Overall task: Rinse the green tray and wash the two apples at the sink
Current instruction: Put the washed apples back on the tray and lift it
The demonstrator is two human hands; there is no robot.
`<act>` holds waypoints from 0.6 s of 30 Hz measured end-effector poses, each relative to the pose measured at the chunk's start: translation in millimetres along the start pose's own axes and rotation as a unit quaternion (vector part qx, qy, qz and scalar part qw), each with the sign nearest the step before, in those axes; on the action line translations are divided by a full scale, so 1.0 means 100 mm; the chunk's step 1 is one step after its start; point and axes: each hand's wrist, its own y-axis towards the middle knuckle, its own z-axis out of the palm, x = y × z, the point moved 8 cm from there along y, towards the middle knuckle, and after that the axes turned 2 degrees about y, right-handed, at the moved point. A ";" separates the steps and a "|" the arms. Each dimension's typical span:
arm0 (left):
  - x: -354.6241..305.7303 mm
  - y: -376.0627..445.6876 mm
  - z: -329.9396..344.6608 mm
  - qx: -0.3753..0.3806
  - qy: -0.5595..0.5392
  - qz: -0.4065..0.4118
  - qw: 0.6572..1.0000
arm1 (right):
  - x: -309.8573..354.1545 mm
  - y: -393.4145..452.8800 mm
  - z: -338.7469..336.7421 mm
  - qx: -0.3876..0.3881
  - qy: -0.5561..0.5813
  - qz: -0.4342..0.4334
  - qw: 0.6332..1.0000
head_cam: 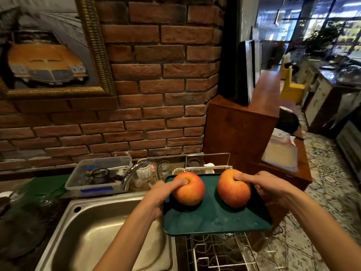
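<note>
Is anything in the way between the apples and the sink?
Nothing visible blocks them. The left hand holds the left apple and the right hand holds the right apple, both over the green tray. The sink lies open to their left, under the faucet.

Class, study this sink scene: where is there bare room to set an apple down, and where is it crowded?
Free: the sink basin, and the green tray's near half below both apples. Crowded: the ledge behind the faucet, filled by a plastic bin and glassware.
</note>
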 end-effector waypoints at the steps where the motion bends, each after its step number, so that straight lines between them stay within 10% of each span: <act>1: 0.02 0.03 0.04 0.002 -0.004 -0.002 1.000 | -0.02 0.04 -0.04 0.000 -0.003 0.001 1.000; 18: 0.30 0.29 0.41 0.004 -0.047 -0.032 0.998 | -0.36 0.44 -0.19 0.024 -0.009 0.028 0.999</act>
